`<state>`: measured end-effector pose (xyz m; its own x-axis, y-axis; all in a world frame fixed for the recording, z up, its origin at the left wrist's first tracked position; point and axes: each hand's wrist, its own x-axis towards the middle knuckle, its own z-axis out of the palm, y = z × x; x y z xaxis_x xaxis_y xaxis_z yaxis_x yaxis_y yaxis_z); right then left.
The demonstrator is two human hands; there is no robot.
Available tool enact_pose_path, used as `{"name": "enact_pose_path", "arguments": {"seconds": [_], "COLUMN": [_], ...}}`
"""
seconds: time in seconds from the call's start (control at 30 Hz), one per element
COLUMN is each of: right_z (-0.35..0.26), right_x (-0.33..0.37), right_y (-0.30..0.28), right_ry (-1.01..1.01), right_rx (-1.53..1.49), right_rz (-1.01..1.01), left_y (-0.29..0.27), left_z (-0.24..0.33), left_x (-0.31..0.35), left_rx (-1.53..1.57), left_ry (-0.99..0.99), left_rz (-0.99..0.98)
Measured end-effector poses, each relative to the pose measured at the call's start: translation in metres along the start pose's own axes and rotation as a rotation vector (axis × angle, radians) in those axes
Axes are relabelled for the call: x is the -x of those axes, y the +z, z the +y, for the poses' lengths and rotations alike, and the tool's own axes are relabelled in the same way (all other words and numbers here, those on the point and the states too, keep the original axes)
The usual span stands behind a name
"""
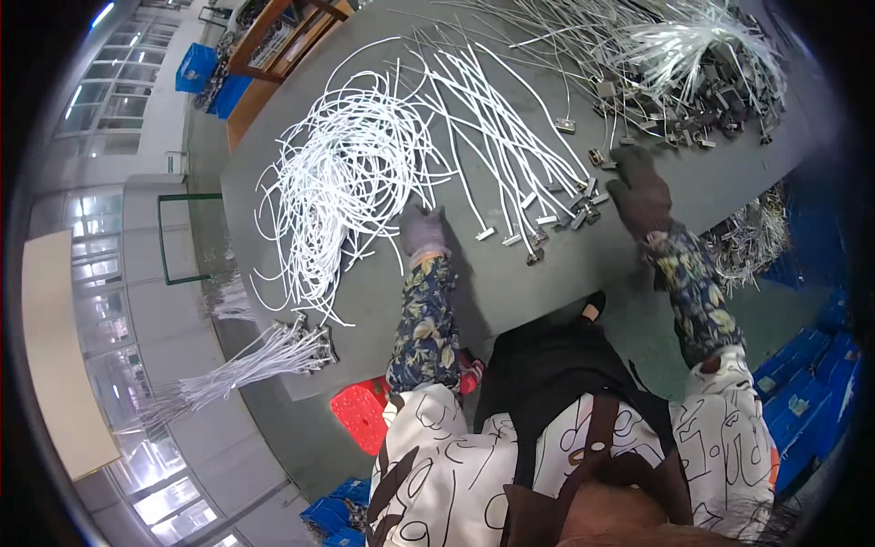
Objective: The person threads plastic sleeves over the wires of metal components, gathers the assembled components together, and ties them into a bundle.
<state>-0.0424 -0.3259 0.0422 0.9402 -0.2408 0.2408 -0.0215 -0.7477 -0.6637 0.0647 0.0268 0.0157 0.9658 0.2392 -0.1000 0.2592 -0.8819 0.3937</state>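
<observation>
I had the left hand [425, 230] at the near right margin of a tangled heap of white cords [355, 173], its gloved fingers curled in; I couldn't tell whether they pinched a strand. The right hand [642, 193] had its fingers stretched toward a small metal piece [597, 157] beside the dark heap of metal ends [729, 105], and its grip was hidden from me too. Between the hands lay a loose fan of white cords [510, 137], its metal ends toward the body. I judged it best to tease out one strand at a time, slowly, and to handle each metal end by its body rather than its wire. For moving room I favoured the bare grey tabletop [538, 283] between the fan and the near edge. A bundle of cords [255, 360] overhung the left edge, so wide left elbow swings looked risky.
</observation>
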Motion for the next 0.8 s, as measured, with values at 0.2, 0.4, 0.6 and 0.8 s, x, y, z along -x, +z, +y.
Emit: {"name": "enact_pose_path", "arguments": {"seconds": [0.2, 0.4, 0.6, 0.8], "right_z": [0.046, 0.042, -0.044, -0.016], "right_x": [0.015, 0.091, 0.134, 0.279], "right_y": [0.011, -0.037, -0.077, -0.123], "right_ry": [0.076, -0.148, 0.237, 0.958], "right_rx": [-0.176, -0.16, -0.767, -0.762], "right_rz": [-0.105, 0.038, -0.023, -0.26], "left_y": [0.016, -0.026, 0.058, 0.083], "left_z": [-0.007, 0.043, 0.145, 0.175], "left_x": [-0.006, 0.076, 0.18, 0.18], "left_rx": [0.091, 1.293, 1.207, 0.389], "left_ry": [0.163, -0.183, 0.405, 1.124], "left_rz": [-0.22, -0.665, -0.842, -0.214]}}
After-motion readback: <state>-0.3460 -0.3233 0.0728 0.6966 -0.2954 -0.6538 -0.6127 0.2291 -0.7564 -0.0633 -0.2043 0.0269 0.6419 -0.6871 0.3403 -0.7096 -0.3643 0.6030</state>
